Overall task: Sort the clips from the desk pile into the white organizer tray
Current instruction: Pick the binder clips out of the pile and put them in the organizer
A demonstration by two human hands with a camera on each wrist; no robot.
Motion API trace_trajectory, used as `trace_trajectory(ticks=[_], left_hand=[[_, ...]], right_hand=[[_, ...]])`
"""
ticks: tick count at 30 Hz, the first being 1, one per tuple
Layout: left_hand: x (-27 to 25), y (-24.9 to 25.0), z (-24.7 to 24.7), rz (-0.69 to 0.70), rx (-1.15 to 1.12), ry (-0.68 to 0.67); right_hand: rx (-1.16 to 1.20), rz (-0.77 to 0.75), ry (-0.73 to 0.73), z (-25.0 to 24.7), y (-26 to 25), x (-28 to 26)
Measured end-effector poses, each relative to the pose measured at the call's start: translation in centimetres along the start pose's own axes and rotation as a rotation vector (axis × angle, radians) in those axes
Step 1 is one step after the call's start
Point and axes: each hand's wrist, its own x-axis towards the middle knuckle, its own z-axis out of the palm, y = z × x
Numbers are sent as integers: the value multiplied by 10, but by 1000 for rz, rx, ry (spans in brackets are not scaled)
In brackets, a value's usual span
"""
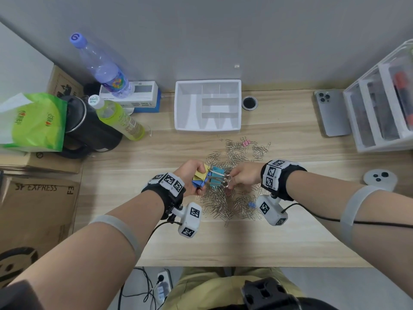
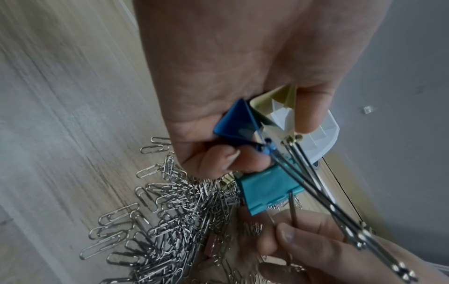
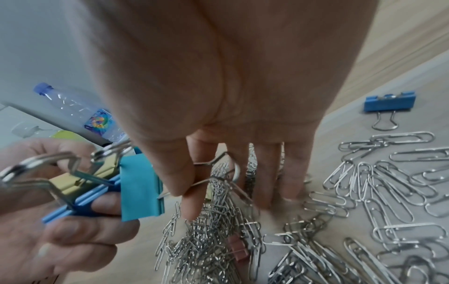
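My left hand [image 1: 195,179] grips a yellow binder clip [image 1: 200,174] and a blue binder clip [image 1: 197,183] together, their wire handles pointing right. In the left wrist view the blue clip [image 2: 233,123] and yellow clip [image 2: 272,98] sit between thumb and fingers. My right hand [image 1: 233,182] pinches a wire handle of a teal binder clip [image 1: 218,173], whose body [image 3: 139,184] hangs right beside the held pair. Both hands hover over the pile of silver paper clips [image 1: 230,204]. The white organizer tray [image 1: 207,129] stands behind the pile, its compartments showing nothing inside.
A small pink binder clip [image 1: 245,143] and a small blue one [image 3: 388,103] lie in the pile. Bottles [image 1: 120,119], a black kettle [image 1: 89,130] and cartons [image 1: 38,209] crowd the left. A phone [image 1: 331,113] and clear drawers [image 1: 380,113] stand at the right.
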Motion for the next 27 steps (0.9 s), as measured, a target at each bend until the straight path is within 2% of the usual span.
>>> trace_trajectory(ticks=[12,17,20,23,27], left_hand=[[-8,12,-2,10,9,22],[-10,27,-7,19,37,59],[-11,30,-6,4,53,11],[-10,28,-5,-1,49,-81],[-6,26,-6,-31,93,-168]], right_hand=[[139,-60,-103,-14,-6,-14],[-5,-137,-45,-30,-10,-20],[68,-138,-63,-31,-9,-19],[22,-165,4,-28,-8,-16],[-3,-155,-1,-26,-3,-13]])
